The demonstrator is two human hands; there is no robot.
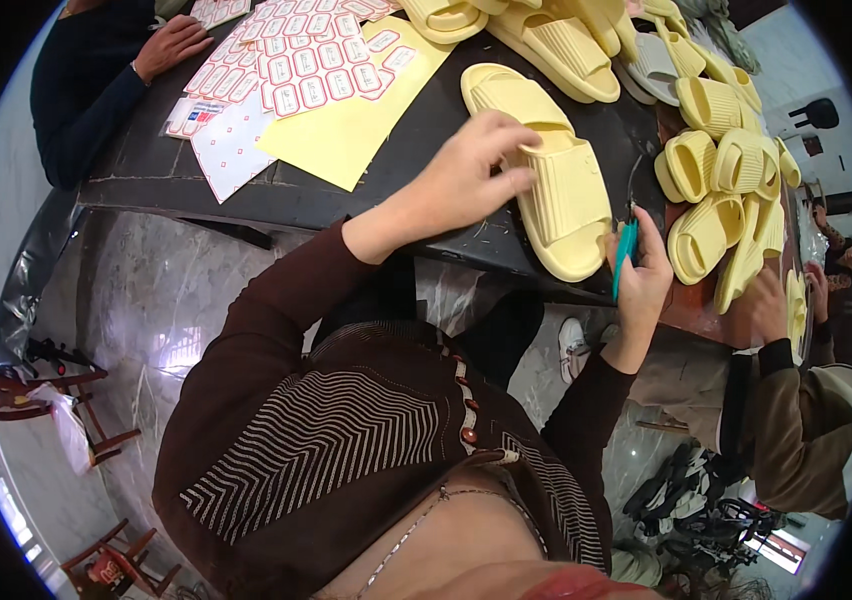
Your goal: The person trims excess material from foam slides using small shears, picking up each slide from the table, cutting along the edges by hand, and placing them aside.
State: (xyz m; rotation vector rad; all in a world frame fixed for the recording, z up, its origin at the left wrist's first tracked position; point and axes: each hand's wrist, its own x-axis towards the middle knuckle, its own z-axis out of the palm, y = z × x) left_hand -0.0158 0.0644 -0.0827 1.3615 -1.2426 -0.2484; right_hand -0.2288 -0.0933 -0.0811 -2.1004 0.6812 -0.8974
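On the dark table in front of me, a pale yellow slipper (568,190) with a ribbed strap lies with another yellow slipper (506,92) partly beneath or behind it. My left hand (471,172) reaches over the strap's left edge, thumb and fingers apart; whether the fingertips touch it, I cannot tell. At the table's near edge, beside the slipper's lower end, my right hand (646,275) is closed round a green-handled tool (625,256) with a thin dark tip pointing away from me. The tool's exact kind does not show.
Many yellow slippers (741,160) are heaped at the far side and right. Sheets of red-framed labels (316,62) and a yellow sheet (346,150) lie left. A person's hand (171,45) rests at the far left; another person's hand (768,305) moves by the right-hand slippers.
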